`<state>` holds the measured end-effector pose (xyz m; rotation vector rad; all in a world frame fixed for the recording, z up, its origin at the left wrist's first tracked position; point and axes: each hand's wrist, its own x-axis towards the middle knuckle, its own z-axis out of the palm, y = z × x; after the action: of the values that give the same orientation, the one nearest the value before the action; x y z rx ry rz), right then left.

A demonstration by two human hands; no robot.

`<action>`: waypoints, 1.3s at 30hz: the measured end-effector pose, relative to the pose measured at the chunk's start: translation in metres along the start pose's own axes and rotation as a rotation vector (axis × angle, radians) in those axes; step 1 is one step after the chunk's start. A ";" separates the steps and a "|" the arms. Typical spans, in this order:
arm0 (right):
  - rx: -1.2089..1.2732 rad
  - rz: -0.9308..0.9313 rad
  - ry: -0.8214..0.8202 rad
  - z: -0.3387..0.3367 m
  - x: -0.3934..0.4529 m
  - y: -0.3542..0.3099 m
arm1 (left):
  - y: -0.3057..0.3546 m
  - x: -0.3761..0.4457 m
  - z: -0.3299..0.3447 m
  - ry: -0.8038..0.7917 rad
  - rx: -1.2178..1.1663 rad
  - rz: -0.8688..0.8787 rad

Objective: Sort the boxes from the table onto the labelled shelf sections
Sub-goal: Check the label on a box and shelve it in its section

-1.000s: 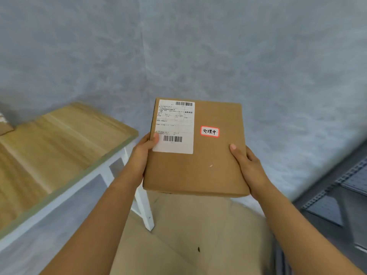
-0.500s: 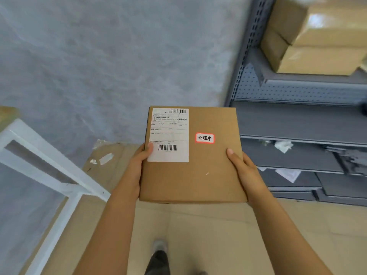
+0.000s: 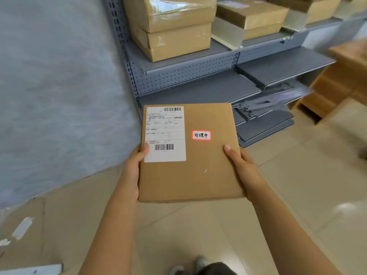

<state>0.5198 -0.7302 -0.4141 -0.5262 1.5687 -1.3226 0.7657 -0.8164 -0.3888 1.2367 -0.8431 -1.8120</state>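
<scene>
Fingers of both hands hidden beneath the held box (image 3: 190, 153); fine print on its shipping label (image 3: 164, 133) too small to be read. Stacked shelf boxes (image 3: 172, 26) cut off by the top edge; wooden furniture (image 3: 345, 76) at right blurred

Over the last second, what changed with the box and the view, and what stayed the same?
The view swung from the wooden table toward the grey shelf. The cardboard box came along, now facing it. Unchanged: left hand and right hand grip its sides, labels up.
</scene>
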 end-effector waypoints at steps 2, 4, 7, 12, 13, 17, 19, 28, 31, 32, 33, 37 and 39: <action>0.023 0.001 0.048 -0.025 0.004 -0.003 | -0.006 0.010 0.027 -0.033 0.021 -0.012; 0.058 -0.008 0.060 -0.051 0.009 -0.006 | -0.010 0.019 0.057 -0.063 0.054 -0.006; 0.110 -0.015 0.077 -0.093 0.026 -0.011 | -0.016 0.033 0.106 -0.076 0.109 0.024; 0.106 -0.025 0.093 -0.191 0.067 -0.031 | -0.044 0.054 0.209 -0.117 0.140 0.049; 0.095 -0.027 0.093 -0.214 0.074 -0.039 | -0.050 0.056 0.232 -0.117 0.135 0.048; 0.068 -0.059 0.094 -0.297 0.099 -0.075 | -0.068 0.063 0.323 -0.135 0.132 0.067; 0.060 -0.080 0.087 -0.327 0.112 -0.093 | -0.072 0.069 0.358 -0.146 0.124 0.075; 0.056 -0.132 0.052 -0.394 0.208 -0.162 | -0.047 0.135 0.466 -0.125 0.107 0.153; 0.044 -0.195 0.048 -0.406 0.253 -0.196 | -0.025 0.172 0.502 -0.133 0.073 0.202; 0.037 -0.219 0.044 -0.409 0.267 -0.212 | -0.016 0.184 0.516 -0.139 0.061 0.217; 0.030 -0.245 0.045 -0.413 0.282 -0.229 | -0.005 0.197 0.529 -0.150 0.045 0.233; -0.007 -0.343 0.081 -0.436 0.330 -0.295 | 0.029 0.240 0.587 -0.171 -0.009 0.294; -0.016 -0.381 0.092 -0.451 0.350 -0.320 | 0.041 0.256 0.617 -0.200 -0.023 0.326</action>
<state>-0.1023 -0.8937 -0.2929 -0.8144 1.6066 -1.6385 0.1324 -1.0000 -0.2747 0.8544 -1.0649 -1.6887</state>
